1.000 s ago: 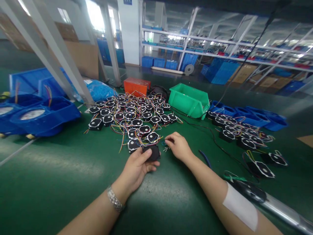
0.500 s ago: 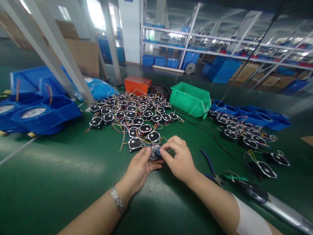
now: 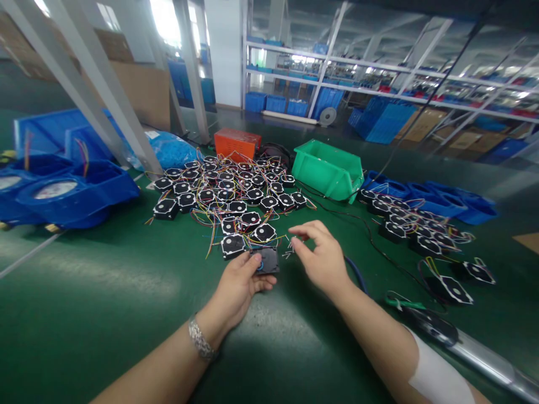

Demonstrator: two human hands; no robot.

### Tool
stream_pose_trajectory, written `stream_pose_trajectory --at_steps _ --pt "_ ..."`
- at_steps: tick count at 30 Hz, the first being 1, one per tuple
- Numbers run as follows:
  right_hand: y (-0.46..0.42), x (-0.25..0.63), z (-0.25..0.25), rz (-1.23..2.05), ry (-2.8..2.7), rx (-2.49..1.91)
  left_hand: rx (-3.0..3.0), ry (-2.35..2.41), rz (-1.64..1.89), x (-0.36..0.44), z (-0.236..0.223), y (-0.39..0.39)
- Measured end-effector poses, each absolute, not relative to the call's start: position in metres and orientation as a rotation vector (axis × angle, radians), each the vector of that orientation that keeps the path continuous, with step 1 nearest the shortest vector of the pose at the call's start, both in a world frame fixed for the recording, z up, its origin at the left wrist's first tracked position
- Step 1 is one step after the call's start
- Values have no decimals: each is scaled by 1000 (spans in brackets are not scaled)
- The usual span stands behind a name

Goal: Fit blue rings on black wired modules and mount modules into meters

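Note:
My left hand [image 3: 236, 287] grips a dark rectangular gear housing [image 3: 270, 260] by its left side, thumb on top and fingers beneath. A blue ring [image 3: 260, 265] shows on the housing beside the thumb. To the right, my right hand [image 3: 323, 259] is apart from the housing, thumb and forefinger spread. A few small screws [image 3: 288, 249] lie on the green surface by those fingertips. Just beyond the housing sits the nearest black motor unit [image 3: 233, 244] with thin coloured wires. Blue-handled pliers [image 3: 356, 274] are partly covered by my right forearm.
Many wired black motor units [image 3: 254, 195] spread behind my hands, before an orange box [image 3: 237, 143] and a green bin [image 3: 328, 170]. More units [image 3: 396, 230] and an electric screwdriver [image 3: 475, 353] lie right. Blue housings [image 3: 84, 193] stand left; a black cable [image 3: 374, 235] crosses the surface.
My right hand has left the housing and moved right, its fingers parting beside the screws. The housing now shows a smoother face, with the blue ring nearer my left thumb.

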State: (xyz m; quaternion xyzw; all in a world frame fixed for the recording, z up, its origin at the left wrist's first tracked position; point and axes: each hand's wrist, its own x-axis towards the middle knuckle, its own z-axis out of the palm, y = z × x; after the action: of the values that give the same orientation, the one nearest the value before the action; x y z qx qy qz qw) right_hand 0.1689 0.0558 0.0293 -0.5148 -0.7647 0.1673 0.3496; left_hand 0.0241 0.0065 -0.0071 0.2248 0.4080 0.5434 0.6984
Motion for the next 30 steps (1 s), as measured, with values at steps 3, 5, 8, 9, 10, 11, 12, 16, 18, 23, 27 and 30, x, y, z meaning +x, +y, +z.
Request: stream_pose_trajectory --at_steps 3,5,8,9,10,11,12,16,18,23,27,30 --pt "74 189 29 439 -2045 -1567 500 942 1233 21 -5 8" --pt "83 200 25 456 -2228 -1684 486 944 1238 20 -5 9" --pt "87 205 16 456 -2472 -1678 463 915 1233 20 -6 10" --pt "87 205 13 429 -2525 -1625 466 902 1233 20 -7 10" --pt "86 203 11 389 -2571 -1561 474 889 1232 20 -8 10" --pt "86 202 9 342 -2612 -1496 486 882 1228 20 -9 10" --pt "85 200 7 294 -2651 -1442 498 882 1221 20 -9 11" --pt "86 194 2 191 -2771 -1381 540 905 1206 18 -5 10" --pt "87 192 0 184 -2798 -1389 569 900 1210 17 -3 9" --pt "88 186 -5 175 -2794 -1351 593 879 1206 18 -4 8" --pt "84 179 -5 143 -2833 -1373 602 870 1186 20 -6 8" --pt "80 175 -2 54 -2890 -1390 663 883 1170 19 -3 7"
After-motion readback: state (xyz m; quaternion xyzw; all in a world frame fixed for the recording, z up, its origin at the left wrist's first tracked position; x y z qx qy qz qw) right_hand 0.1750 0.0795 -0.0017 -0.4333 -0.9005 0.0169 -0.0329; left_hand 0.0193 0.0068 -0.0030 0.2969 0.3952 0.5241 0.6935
